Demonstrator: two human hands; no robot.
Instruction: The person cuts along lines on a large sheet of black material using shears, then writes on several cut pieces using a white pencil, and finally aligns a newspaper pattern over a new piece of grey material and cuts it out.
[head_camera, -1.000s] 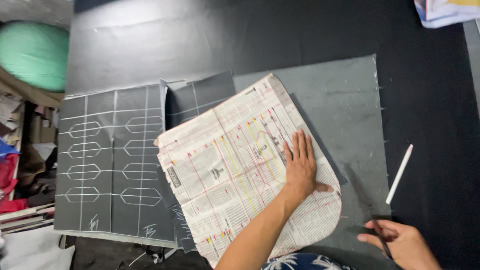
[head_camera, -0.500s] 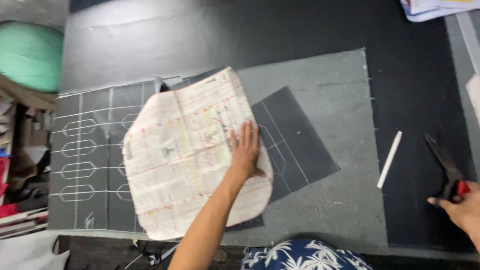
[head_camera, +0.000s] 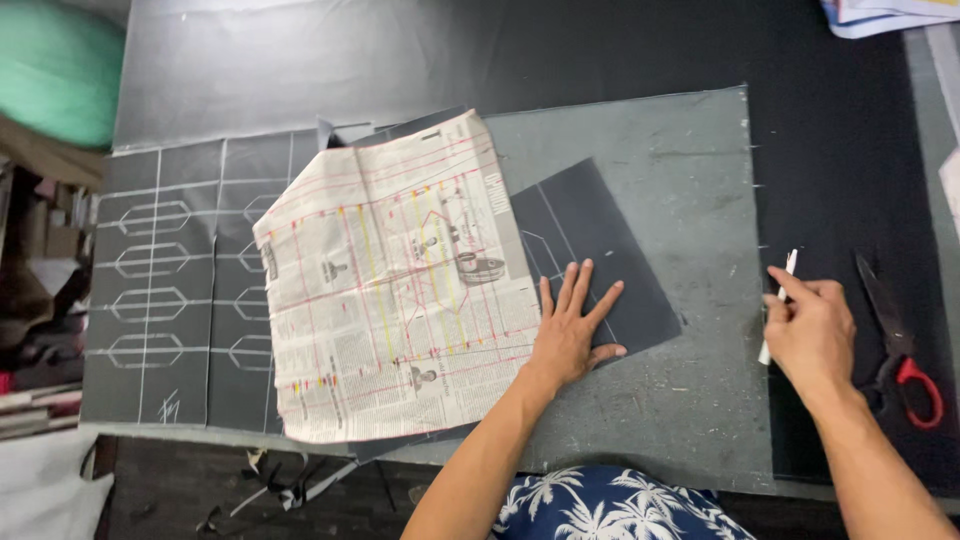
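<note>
While gripped, white chalk stick (head_camera: 777, 302) stands near-upright.

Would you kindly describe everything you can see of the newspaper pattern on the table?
The newspaper pattern is a creased printed sheet cut to a curved outline, marked with red and yellow lines. It lies flat, tilted, over dark fabric pieces chalked with white lines. The left hand presses flat at its right edge, mostly on the fabric.

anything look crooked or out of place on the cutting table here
The newspaper pattern lies tilted, askew to the chalked grid on the dark fabric, and partly covers the cut dark piece under the left hand. The scissors lie off the grey mat, beside the right hand holding chalk.
</note>
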